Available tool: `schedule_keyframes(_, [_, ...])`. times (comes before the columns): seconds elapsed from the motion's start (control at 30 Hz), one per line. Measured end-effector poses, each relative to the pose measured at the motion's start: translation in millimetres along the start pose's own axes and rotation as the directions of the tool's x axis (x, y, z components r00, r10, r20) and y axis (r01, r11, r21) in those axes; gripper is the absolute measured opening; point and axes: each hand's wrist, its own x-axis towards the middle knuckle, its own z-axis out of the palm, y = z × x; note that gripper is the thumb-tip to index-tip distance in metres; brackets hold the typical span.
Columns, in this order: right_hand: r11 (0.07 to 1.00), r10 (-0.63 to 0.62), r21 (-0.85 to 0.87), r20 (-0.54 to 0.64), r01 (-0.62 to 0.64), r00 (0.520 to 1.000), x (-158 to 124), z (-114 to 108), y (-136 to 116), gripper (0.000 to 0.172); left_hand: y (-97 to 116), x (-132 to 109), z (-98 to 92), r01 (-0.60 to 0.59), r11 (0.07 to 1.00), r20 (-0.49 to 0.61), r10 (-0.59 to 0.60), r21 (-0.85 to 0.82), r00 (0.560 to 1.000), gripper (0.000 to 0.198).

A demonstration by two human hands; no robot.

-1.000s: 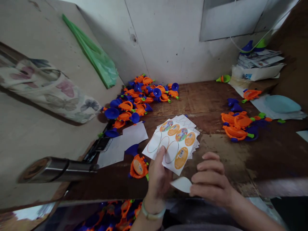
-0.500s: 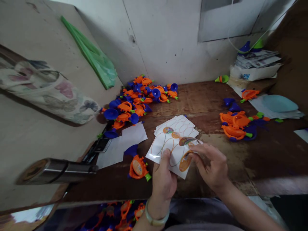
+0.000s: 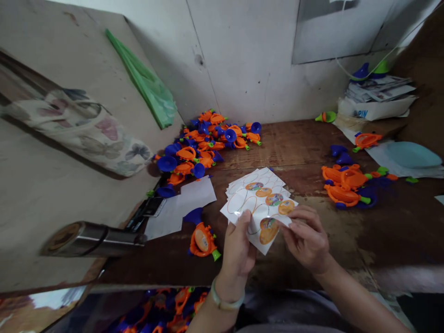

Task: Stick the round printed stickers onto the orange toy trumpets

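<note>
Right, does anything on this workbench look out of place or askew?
The oval-outlined sheets beneath the sticker sheet look askew, fanned unevenly rather than squared. A green-belled toy horn lies alone, apart from the heap of blue-belled ones.

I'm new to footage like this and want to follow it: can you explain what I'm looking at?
There is no machine here, just a person's two bare hands. The camera is worn on their head, looking forward and down, so it is roughly their own view.

The left hand holds a sticker sheet with oval labels, thumb on top. The right hand pinches a curled part at its edge; I can't tell whether that is a sticker or the sheet itself.

On the wooden bench are a pile of orange and blue toys at the back left, a smaller cluster to the right, one labelled toy beside the left hand, and some white papers.
</note>
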Motion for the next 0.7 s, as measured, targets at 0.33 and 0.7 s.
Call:
schedule_keyframes(0.33, [0.963, 0.008, 0.262, 0.192, -0.059, 0.981, -15.1, -6.5, -33.3, 0.026, 7.2, 88.2, -14.9, -0.227, 0.776, 0.096, 0.212, 0.589, 0.972, 0.067])
schedule_keyframes(0.7, [0.903, 0.227, 0.360, 0.066, -0.235, 0.972, -10.2, 6.0, -37.1, 0.070, 156.9, 213.9, -67.3, -0.022, 0.006, 0.016, 0.490, 1.000, 0.872, 0.047])
